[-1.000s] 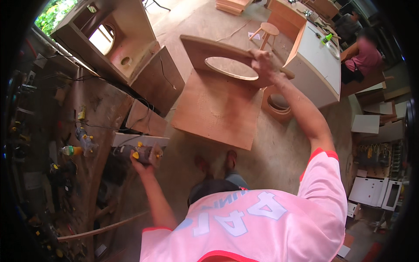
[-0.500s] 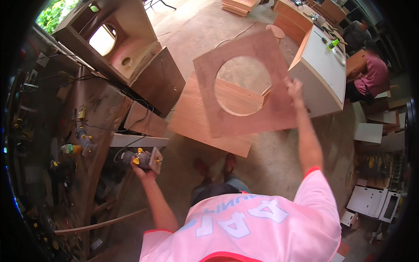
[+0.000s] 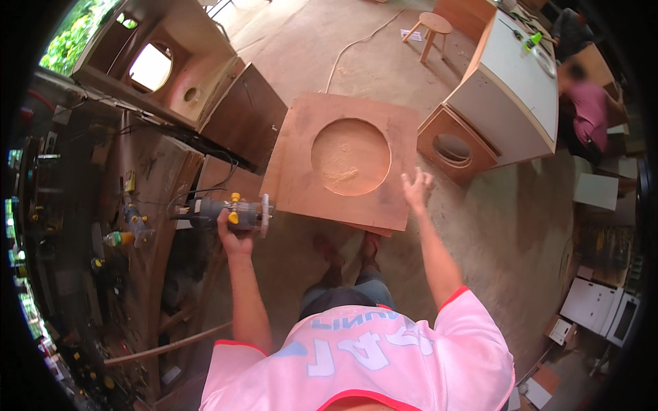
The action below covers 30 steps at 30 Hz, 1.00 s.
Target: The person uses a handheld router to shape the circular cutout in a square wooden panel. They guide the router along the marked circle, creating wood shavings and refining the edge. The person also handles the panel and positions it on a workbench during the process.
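My left hand (image 3: pixel 234 233) is wrapped round a trim router (image 3: pixel 223 213) with a dark body, yellow knobs and a flat base facing right. In front of me a square wooden panel with a round hole (image 3: pixel 295 171) lies on another wooden board (image 3: pixel 269 175). Light sawdust (image 3: pixel 340 175) shows through the hole on the surface below. My right hand (image 3: pixel 416 188) is beside the panel's right edge, fingers apart and holding nothing.
Wooden cabinets with cut openings (image 3: pixel 205 75) stand at the far left, by a bench with another power tool (image 3: pixel 133 216). A white-topped cabinet (image 3: pixel 514 89), leaning panels with a hole (image 3: pixel 456 147) and a stool (image 3: pixel 434 24) are at right. A co-worker in pink (image 3: pixel 588 113) sits beyond.
The holed panel has come down from my right hand onto the board, and that hand has let go. My left hand has turned the router so its base points right.
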Tool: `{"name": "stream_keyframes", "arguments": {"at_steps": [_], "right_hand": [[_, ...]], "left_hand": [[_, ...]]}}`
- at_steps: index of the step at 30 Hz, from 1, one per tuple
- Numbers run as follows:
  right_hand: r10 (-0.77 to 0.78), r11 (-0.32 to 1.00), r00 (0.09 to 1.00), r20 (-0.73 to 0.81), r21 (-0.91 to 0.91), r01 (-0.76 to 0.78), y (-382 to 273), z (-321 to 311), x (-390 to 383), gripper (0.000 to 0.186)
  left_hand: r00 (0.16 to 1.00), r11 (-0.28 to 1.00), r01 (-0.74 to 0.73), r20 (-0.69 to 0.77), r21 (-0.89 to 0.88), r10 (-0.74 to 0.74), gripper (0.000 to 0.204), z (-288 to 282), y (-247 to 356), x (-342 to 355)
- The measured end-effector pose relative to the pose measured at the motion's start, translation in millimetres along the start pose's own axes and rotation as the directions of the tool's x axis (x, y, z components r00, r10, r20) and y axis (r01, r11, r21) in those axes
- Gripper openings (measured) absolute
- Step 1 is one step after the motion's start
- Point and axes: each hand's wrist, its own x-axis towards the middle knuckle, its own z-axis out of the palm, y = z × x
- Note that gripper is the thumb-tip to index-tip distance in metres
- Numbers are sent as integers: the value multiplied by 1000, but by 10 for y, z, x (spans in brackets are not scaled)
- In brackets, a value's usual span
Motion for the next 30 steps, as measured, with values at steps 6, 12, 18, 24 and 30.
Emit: {"name": "stream_keyframes", "arguments": {"at_steps": [6,12,18,24,30], "right_hand": [[-536,801,757,374,508,317,-1663,-725,-469,72],[-723,673,616,312,520,526,-2842,-720,-407,94],[-581,707,802,140,575,412,-2627,-727,-294,80],[-601,628,797,55,649,429,-2141,-635,-23,82],[-626,530,774,92,779,335,-1745,-666,434,82]], "left_hand": [[988,961,-113,127,254,82,39,475,-719,278],[952,807,-232,297,544,74,38,868,-1393,338],[924,588,-359,364,725,115,44,1032,-1894,351],[933,747,-346,293,568,209,49,973,-2600,391],[903,656,-430,280,621,327,46,1034,-3033,628]]}}
